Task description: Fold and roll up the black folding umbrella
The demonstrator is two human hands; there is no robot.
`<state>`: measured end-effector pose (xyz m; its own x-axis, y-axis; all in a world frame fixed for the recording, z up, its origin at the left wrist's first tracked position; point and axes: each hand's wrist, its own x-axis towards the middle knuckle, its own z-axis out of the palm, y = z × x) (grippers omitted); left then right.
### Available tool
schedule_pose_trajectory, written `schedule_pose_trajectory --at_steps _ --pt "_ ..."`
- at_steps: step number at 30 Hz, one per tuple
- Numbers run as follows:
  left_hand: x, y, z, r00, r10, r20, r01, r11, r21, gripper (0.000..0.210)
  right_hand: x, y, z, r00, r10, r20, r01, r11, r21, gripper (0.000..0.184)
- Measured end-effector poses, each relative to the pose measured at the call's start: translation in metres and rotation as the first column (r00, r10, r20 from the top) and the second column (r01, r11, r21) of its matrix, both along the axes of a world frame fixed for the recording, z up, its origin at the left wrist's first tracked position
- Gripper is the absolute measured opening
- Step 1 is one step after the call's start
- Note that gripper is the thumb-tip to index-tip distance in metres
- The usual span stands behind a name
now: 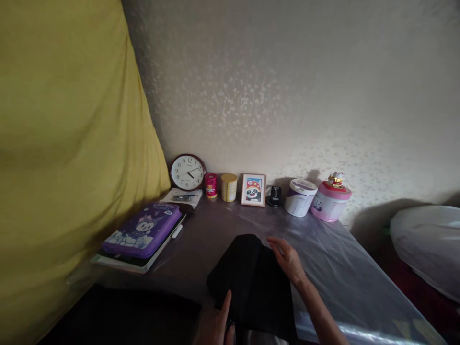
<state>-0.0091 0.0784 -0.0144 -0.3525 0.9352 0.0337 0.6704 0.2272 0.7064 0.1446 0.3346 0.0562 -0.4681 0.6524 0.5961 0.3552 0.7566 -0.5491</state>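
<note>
A piece of black cloth [266, 287], partly folded over, lies on the table near its front edge. Its exact kind cannot be made out. Along the lower left of the cloth rests my left hand [221, 323], the index finger stretched out and the other fingers partly cut off by the frame. My right hand [287, 261] is at the upper right edge of the cloth, fingers extended and palm down, touching or just above it. A second dark, soft-looking thing [122, 316] fills the lower left corner.
The table [323, 268] has a shiny cover. At left, a purple case [143, 232] lies on books beside a yellow curtain [72, 120]. Along the wall stand a clock [188, 172], two small cans, a picture frame [253, 190], a white tub [300, 199] and a pink tub [328, 203].
</note>
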Motion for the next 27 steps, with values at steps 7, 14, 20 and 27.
schedule_pose_trajectory --at_steps 7,14,20,27 --pt "-0.002 -0.001 -0.010 1.000 -0.030 0.005 0.030 0.999 0.037 0.057 0.064 -0.020 -0.011 0.998 -0.040 0.043 0.048 0.972 -0.230 0.034" --pt "-0.003 -0.004 -0.011 0.999 -0.035 0.027 0.033 0.996 0.078 0.055 0.081 -0.038 -0.031 0.998 0.057 0.009 -0.054 0.979 -0.195 0.026" --pt "-0.003 -0.005 -0.014 0.999 -0.032 0.001 0.032 0.993 0.117 0.054 0.076 -0.048 -0.026 0.994 0.086 0.069 -0.077 0.989 -0.123 0.026" --pt "-0.005 -0.003 -0.013 0.998 -0.065 0.013 0.063 0.994 0.092 0.056 0.066 -0.059 -0.009 0.977 0.178 0.120 -0.168 0.982 -0.089 0.028"
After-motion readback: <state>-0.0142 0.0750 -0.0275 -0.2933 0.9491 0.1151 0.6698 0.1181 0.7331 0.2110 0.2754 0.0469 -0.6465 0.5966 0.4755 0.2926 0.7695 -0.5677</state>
